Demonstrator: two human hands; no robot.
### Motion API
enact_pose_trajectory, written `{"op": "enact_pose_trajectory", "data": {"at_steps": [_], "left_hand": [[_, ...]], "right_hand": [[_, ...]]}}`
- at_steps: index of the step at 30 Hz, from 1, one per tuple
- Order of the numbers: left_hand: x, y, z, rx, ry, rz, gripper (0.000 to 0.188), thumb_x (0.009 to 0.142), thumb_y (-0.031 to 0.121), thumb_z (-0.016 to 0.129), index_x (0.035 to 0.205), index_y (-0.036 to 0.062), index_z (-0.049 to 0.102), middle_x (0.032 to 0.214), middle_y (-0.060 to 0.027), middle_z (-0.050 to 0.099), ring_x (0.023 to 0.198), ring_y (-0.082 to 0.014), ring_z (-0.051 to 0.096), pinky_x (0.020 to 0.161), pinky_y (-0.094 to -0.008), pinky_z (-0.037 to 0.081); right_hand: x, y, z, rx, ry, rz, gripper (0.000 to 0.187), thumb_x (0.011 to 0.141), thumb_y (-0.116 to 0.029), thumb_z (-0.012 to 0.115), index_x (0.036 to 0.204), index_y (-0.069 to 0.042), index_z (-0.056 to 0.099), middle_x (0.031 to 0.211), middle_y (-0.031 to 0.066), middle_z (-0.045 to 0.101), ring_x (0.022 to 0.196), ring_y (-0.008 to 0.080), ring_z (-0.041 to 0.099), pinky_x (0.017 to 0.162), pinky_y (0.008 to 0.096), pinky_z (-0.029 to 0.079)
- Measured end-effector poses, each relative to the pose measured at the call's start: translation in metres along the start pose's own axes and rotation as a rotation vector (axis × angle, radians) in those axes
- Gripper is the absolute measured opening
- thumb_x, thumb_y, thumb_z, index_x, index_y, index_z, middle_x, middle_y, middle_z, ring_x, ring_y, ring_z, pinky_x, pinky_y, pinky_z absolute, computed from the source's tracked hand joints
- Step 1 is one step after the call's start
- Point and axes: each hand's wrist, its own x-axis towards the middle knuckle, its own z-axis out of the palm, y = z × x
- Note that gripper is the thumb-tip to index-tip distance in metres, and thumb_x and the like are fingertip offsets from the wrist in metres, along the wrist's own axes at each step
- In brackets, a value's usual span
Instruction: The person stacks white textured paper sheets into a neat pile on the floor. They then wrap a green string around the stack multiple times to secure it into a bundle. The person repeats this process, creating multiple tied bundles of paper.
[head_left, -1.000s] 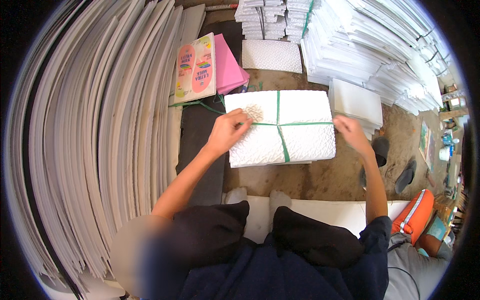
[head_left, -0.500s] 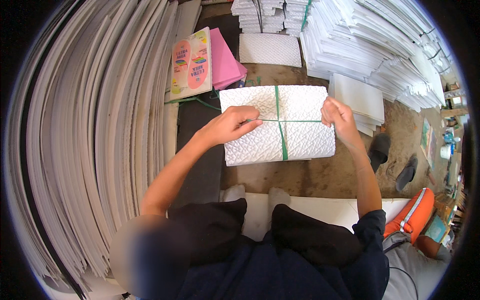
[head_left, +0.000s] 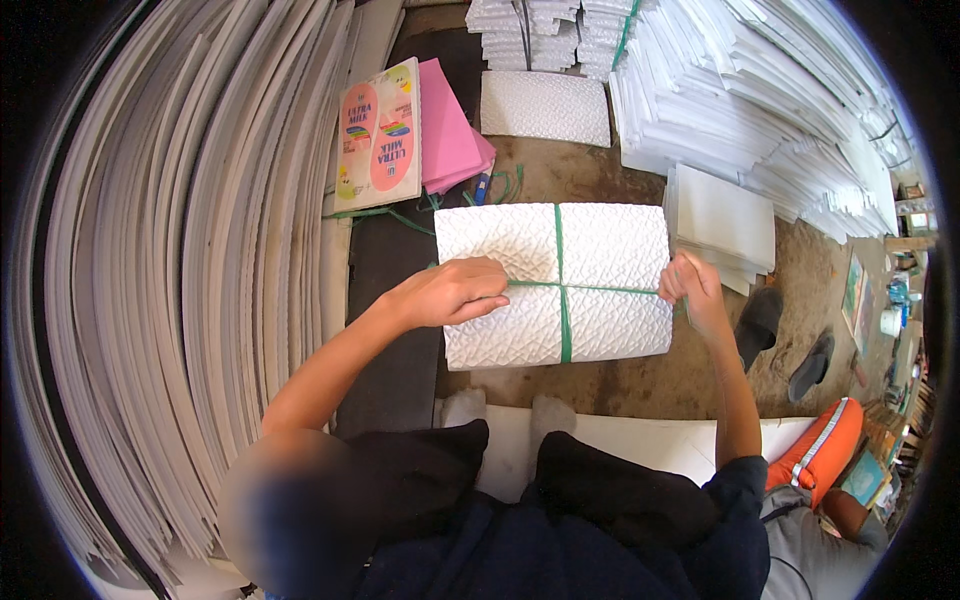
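Observation:
In front of me lies a bundle of white, crinkle-textured sheets, with green plastic string crossing it both ways. My left hand is closed in a fist over the bundle's left part, gripping the string that runs toward the crossing. At the right edge, my right hand has its fingers pinched on the other end of the same string. Between the two hands the string stretches nearly straight across the top face. The underside of the bundle is hidden.
Tall stacked boards fill the left side. A printed carton sheet leans over pink sheets. White sheets are piled at the far right. Dark slippers lie on the floor; a person in grey sits at the lower right.
The bundle has come nearer to me, and both hands have moved nearer with it. Each hand keeps its hold on the string, which now slants slightly down to the right.

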Motion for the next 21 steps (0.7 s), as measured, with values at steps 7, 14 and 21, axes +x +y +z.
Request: {"op": "enact_pose_trajectory", "data": {"at_steps": [7, 14, 21], "left_hand": [[0.000, -0.001, 0.004, -0.059, 0.061, -0.050, 0.019, 0.083, 0.011, 0.051, 0.070, -0.0005, 0.043, 0.065, -0.0131, 0.040, 0.062, -0.0301, 0.044, 0.059, -0.0370, 0.038], [-0.023, 0.007, 0.001, -0.218, 0.377, -0.237, 0.013, 0.085, 0.009, 0.048, 0.078, -0.0016, 0.052, 0.067, -0.0054, 0.044, 0.070, -0.0182, 0.049, 0.071, -0.0287, 0.040], [-0.075, 0.003, -0.005, -0.021, 0.438, -0.525, 0.027, 0.085, 0.012, 0.049, 0.067, -0.0013, 0.035, 0.064, -0.0085, 0.029, 0.056, -0.0193, 0.031, 0.051, -0.0309, 0.028]], "right_hand": [[-0.001, 0.003, -0.005, 0.036, 0.030, -0.009, 0.033, 0.094, -0.022, 0.033, 0.065, -0.007, 0.030, 0.054, -0.0018, 0.025, 0.049, 0.0095, 0.027, 0.051, 0.0264, 0.034], [-0.009, -0.016, -0.019, -0.161, 0.170, -0.013, 0.041, 0.094, -0.033, 0.030, 0.067, -0.004, 0.043, 0.054, 0.0016, 0.040, 0.055, 0.0136, 0.045, 0.071, 0.0332, 0.044], [-0.034, -0.012, -0.083, -0.778, 0.231, 0.143, 0.033, 0.091, -0.025, 0.043, 0.073, 0.002, 0.046, 0.060, 0.0036, 0.044, 0.059, 0.0158, 0.046, 0.057, 0.0272, 0.039]]}}
